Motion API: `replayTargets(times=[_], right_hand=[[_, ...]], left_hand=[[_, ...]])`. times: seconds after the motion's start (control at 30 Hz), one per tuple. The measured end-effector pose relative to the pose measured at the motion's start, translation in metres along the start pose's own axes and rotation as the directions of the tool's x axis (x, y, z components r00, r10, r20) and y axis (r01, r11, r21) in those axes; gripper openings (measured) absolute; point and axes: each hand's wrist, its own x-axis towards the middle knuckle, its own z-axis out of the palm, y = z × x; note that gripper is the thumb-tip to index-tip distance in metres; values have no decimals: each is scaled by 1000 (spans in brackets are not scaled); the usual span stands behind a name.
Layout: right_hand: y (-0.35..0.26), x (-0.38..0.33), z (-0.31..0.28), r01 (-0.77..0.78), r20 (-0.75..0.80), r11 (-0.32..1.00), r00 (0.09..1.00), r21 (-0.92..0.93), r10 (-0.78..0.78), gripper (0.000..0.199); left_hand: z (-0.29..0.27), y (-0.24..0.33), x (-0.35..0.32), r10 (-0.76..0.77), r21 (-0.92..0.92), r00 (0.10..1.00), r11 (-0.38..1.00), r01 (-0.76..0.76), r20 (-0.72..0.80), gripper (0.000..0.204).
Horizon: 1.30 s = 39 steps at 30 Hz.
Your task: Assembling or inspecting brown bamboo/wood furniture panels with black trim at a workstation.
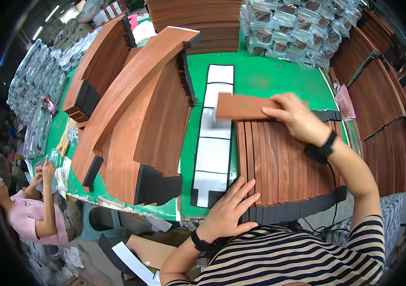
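My right hand (300,119), slightly blurred, grips one end of a flat reddish-brown wooden block (243,107). The block's other end reaches over a long white strip with black edges and dark cross lines (212,155). Beneath my right hand lies a row of brown wooden slats (289,164) with black ends, packed side by side. My left hand (231,207) lies with fingers spread on the near left corner of that row, beside the strip's near end.
Stacked curved brown boards with black ends (160,119) stand left on the green tabletop (260,78). Plastic-wrapped bundles (303,31) are piled at the back. Roped brown panels (379,105) stand right. Another person in pink (41,214) sits at far left near a stool (99,221).
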Motion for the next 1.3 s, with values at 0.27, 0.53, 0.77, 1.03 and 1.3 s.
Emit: replayTargets(times=[0.27,0.53,0.77,1.03,1.3], right_hand=[[7,11,-21,1,-15,994,1000,108,1,50],[30,-17,1,50,129,995,990,86,-61,49],[40,-20,-25,0,-176,991,984,131,23,42],[64,-39,-23,-25,68,980,998,195,12,46],[71,-72,-31,-40,43,998,998,56,37,32]], left_hand=[[2,-5,-3,-26,0,1000,1000,26,-14,68],[5,-8,-4,-12,17,999,1000,13,-36,66],[10,-7,-5,-30,48,997,998,34,-65,63],[12,-5,-3,-61,71,996,995,66,-66,65],[12,-6,-7,-66,92,995,993,73,-78,64]])
